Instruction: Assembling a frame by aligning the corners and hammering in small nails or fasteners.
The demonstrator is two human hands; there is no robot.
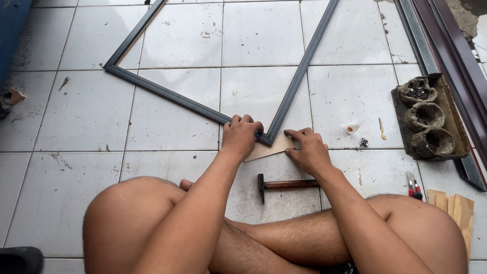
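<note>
Hands are meeting at the near corner of a dark grey frame (pixel 193 104) that is lying flat on the white tiled floor (pixel 86 116). Left hand (pixel 240 135) is curling its fingers over the frame's corner joint, gripping it from above. Right hand (pixel 308 148) is lying flat, fingers spread, pressing on a thin pale wooden piece (pixel 266 149) that is sitting under the corner and touching it. Hammer (pixel 285 185) with a wooden handle is resting on the tiles just in front of the crossed legs, near the right wrist but apart from it. Cardboard tray (pixel 446 109) of three grimy round cups is sitting well to the right, beside a dark door rail (pixel 446 45). Small red tool (pixel 413 186) and wood strips (pixel 456 208) are lying by the right knee.
</note>
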